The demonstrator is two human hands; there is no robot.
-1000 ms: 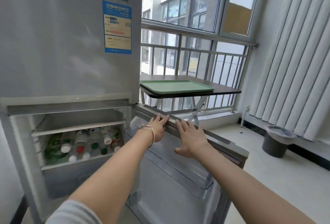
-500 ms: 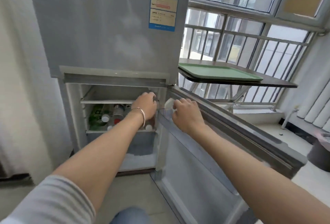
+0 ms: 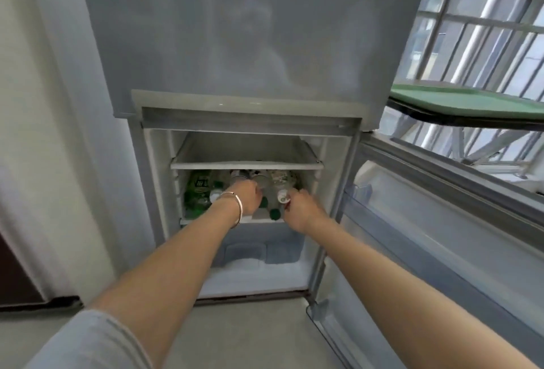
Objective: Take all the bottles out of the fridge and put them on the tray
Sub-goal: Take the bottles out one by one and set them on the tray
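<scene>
1. Fridge [image 3: 235, 44]: lower compartment was open and the upper door was closed.
2. Bottles lay on their sides on the middle shelf [image 3: 191, 220], caps facing out. The green-label bottle [image 3: 198, 189] sat left of the left-hand fingers.
3. Left hand [image 3: 250, 198], bracelet [image 3: 237, 206] on the wrist, was in among the bottles. Fingers were curled in toward a grey-ended bottle [image 3: 260, 181] just past the knuckles. Fingertips were hidden, so I can't tell if it had a grip.
4. A clear bottle with a white cap [image 3: 281, 187] lay between the two sets of fingers, and a green cap [image 3: 275, 214] showed below it.
5. Right hand [image 3: 303, 206] was at the right end of the row, just beside the white cap. Fingers were bent and out of sight, so grip can't be told.
6. Lower door [image 3: 441, 236] was swung wide, right of the right hand.
7. Green tray [image 3: 471, 100] sat on a table [image 3: 441, 117], well apart, up and right of both hands, with no bottles on the visible part.
</scene>
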